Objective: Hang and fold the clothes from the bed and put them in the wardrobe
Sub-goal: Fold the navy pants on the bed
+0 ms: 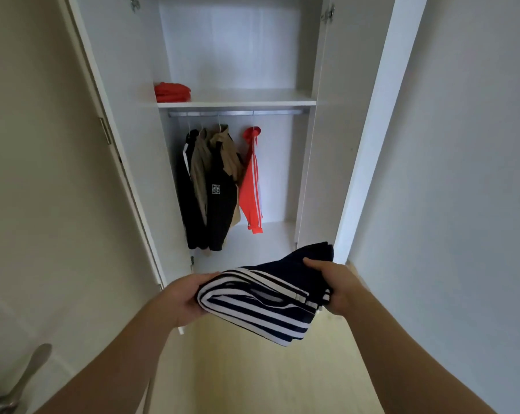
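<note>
Left grip (182, 298), right grip (338, 286): clothes (252, 312) crosswise.

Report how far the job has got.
Done: a red garment lies folded on the shelf; jackets hang from the rail. In hand: left hand and right hand hold a folded striped garment before the open wardrobe. Left: shelving it; the bed is out of view.

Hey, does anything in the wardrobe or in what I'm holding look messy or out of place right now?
Nothing serious. The tan jacket hangs bunched and crooked at its collar, and the striped top droops at its lower corner. The red pile sits neatly on the shelf.
</note>
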`<state>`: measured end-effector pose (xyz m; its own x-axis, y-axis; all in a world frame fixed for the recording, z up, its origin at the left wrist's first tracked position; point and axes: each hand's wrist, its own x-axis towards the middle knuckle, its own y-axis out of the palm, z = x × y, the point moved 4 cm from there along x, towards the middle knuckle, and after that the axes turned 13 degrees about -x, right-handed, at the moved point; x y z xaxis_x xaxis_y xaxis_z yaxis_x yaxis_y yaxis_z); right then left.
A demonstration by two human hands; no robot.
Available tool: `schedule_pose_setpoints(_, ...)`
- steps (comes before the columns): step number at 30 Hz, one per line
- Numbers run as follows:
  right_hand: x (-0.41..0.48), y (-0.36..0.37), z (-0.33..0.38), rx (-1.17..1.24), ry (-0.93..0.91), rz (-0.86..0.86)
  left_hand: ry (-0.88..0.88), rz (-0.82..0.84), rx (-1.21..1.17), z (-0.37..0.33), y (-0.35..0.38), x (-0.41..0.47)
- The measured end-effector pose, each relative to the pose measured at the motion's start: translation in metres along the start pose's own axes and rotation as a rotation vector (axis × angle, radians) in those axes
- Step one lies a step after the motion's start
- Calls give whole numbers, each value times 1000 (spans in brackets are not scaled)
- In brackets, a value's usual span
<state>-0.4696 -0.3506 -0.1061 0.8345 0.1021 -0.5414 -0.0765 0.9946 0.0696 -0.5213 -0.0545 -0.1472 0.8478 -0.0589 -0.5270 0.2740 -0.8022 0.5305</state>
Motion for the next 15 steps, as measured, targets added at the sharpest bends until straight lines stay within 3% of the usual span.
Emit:
schedule_pose_setpoints(10, 152, 32, 159, -145, -117, 38, -122, 240, -88, -123, 43, 146)
schedule_pose_setpoints(15, 233, 41, 272, -103, -192, -30, 144, 278, 16, -248, 100, 237)
